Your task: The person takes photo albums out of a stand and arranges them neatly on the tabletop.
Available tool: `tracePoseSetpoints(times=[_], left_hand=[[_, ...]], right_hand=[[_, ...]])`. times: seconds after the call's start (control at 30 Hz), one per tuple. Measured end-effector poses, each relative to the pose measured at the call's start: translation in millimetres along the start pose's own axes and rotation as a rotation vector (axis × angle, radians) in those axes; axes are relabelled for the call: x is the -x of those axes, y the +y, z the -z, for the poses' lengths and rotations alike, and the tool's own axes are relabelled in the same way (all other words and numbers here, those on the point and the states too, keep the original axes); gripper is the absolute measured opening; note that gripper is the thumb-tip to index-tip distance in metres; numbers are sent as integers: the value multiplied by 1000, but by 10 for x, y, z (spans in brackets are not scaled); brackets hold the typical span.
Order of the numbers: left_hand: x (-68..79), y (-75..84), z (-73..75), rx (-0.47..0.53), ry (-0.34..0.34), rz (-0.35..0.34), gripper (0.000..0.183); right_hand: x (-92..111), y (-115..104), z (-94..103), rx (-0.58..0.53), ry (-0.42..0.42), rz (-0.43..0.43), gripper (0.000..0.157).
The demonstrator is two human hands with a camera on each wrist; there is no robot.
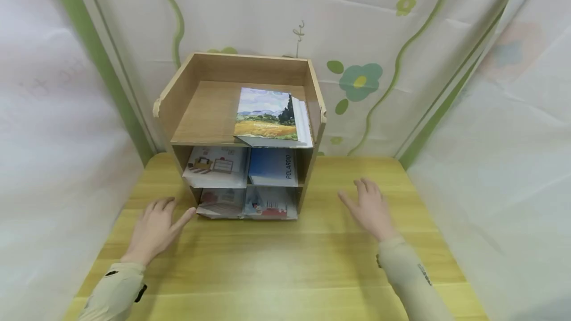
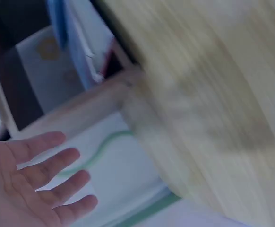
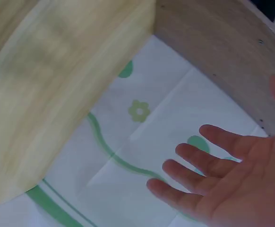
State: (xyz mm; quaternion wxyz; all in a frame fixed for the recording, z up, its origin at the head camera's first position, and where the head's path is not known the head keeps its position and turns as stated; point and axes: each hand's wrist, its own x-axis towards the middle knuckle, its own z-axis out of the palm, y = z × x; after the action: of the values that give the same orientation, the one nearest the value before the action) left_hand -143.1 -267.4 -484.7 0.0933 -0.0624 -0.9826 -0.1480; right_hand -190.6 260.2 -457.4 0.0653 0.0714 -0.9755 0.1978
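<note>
A wooden desktop shelf stands toward the back of the table. On its top tier, to the right, lies a stack of books, the uppermost with a landscape painting on its cover. Below, a white illustrated book and a blue book marked POLARDIO fill the middle tier side by side. Two more books lie in the bottom tier. My left hand hovers beside the shelf's lower left, fingers spread and holding nothing. Off the shelf's right side, my right hand is likewise spread, with nothing in it.
The yellow wooden table extends in front of the shelf and to both sides. White curtains with green vines and flowers hang behind and along both sides, close to the table's edges.
</note>
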Motion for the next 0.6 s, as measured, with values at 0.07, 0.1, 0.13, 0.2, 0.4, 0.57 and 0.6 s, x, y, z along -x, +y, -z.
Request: tracePoseSetpoints(times=[0.07, 0.1, 0.13, 0.2, 0.4, 0.57, 0.6], left_hand=[[-6, 63, 52, 58, -13, -2, 73], [-8, 94, 75, 83, -18, -4, 71], [-5, 123, 99, 104, -24, -4, 69], [-1, 181, 139, 152, -23, -6, 66], [-41, 417, 277, 274, -13, 7, 61], [-104, 598, 393, 338, 34, -10, 57], [-111, 628, 417, 353, 46, -14, 56]], right_hand=[[-4, -54, 86, -107, 8, 5, 79], [-6, -77, 127, -159, 4, 5, 77], [-8, -102, 163, -210, -4, 8, 74], [-14, -157, 230, -302, -24, 0, 69], [-50, -294, 386, -458, -52, -109, 59], [-99, -421, 494, -516, -27, -130, 57], [-106, -449, 509, -519, -28, -125, 56]])
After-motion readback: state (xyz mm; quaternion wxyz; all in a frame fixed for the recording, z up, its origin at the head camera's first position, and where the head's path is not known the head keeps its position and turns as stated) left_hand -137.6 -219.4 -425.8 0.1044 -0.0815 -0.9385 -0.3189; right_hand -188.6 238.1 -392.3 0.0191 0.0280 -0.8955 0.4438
